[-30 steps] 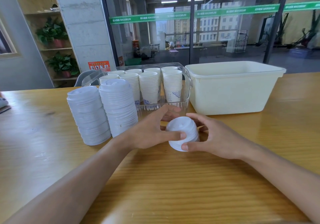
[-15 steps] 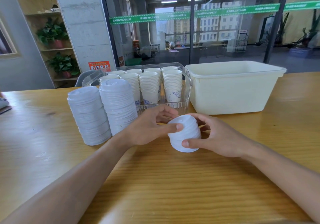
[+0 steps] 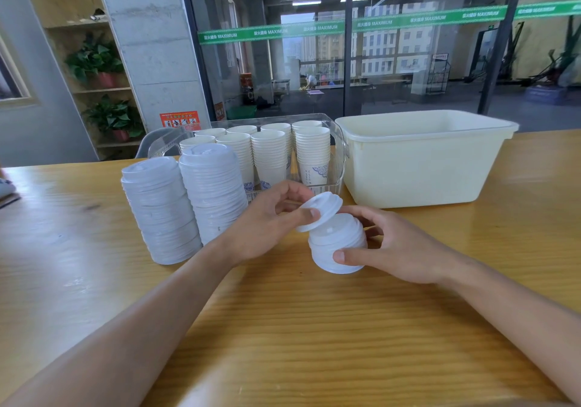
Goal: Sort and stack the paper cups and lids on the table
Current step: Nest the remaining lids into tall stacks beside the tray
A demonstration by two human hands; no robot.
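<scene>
In the head view, the left hand point(image 3: 267, 227) now pinches a single white lid point(image 3: 320, 210), tilted and lifted off the top of the short lid stack point(image 3: 338, 244); half a second ago that lid still sat nested on it. The right hand point(image 3: 393, 249) curls around the short lid stack as before, holding it just above the worktop point(image 3: 283, 328). Two tall lid stacks point(image 3: 185, 205) and the clear bin of paper cups point(image 3: 283, 151) stand unchanged beside the cream tub point(image 3: 421, 161).

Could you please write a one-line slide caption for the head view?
Left hand tilts one lid off the short lid stack held by the right hand.
</scene>
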